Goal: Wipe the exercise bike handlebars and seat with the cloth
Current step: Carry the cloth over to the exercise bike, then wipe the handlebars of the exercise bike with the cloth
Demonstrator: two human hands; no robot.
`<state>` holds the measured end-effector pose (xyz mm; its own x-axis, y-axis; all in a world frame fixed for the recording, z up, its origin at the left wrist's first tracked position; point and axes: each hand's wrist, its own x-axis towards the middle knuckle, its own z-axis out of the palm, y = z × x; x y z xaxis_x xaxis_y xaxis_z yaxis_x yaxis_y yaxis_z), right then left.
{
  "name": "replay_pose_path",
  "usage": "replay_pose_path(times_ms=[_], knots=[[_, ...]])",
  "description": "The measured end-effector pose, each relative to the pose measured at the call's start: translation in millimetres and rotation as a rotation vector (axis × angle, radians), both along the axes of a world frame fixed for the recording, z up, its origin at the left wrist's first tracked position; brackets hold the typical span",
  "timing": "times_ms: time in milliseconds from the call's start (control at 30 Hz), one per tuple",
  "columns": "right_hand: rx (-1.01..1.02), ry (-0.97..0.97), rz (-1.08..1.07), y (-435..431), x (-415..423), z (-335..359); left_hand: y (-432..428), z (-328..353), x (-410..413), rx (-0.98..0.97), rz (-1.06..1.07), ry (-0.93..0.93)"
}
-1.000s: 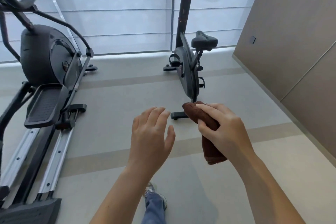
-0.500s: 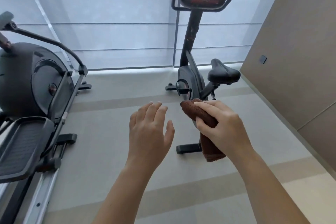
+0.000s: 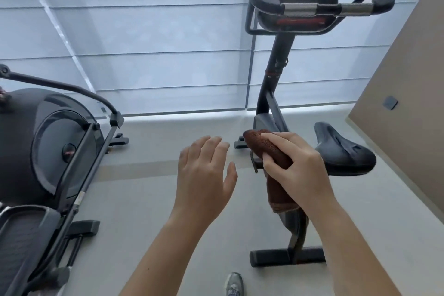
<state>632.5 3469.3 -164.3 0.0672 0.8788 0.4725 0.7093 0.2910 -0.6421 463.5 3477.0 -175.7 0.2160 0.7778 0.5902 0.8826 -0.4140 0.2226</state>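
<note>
A black exercise bike stands ahead on the right. Its handlebars with a console sit high at the top, and its black seat is just right of my right hand. A folded brown cloth is gripped in my right hand, held in the air in front of the bike's frame, left of the seat and not touching it. My left hand hovers beside it, fingers spread, holding nothing. The bike's middle frame is hidden behind the cloth and hand.
A dark elliptical trainer fills the left side, its pedal and rails reaching toward me. A beige wall runs along the right. Window blinds close off the back. My shoe shows on the grey floor near the bike's rear foot.
I have walked closer to the bike and the view has tilted up, so the handlebars and seat appear larger and nearer. Both hands keep the same pose, the cloth still in the right.
</note>
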Motion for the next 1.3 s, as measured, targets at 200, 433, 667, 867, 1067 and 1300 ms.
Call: replay_pose_path(times_ms=[200,433,667,867,1067,1300], knots=[[0.115,-0.009,-0.028,127,29,34,125,38,27,0.091,0.001,0.005],[0.151,-0.032,-0.05,230,47,52,232,50,42,0.109,-0.043,-0.011],[0.17,-0.063,-0.151,325,48,57,358,54,48,0.191,-0.171,-0.009],[0.211,-0.083,-0.248,426,31,78,479,80,42,0.186,-0.28,-0.013],[0.334,-0.149,-0.352,498,22,112,581,109,36,0.239,-0.409,-0.029],[0.395,-0.191,-0.433,548,44,138,649,121,57,0.234,-0.541,-0.021]])
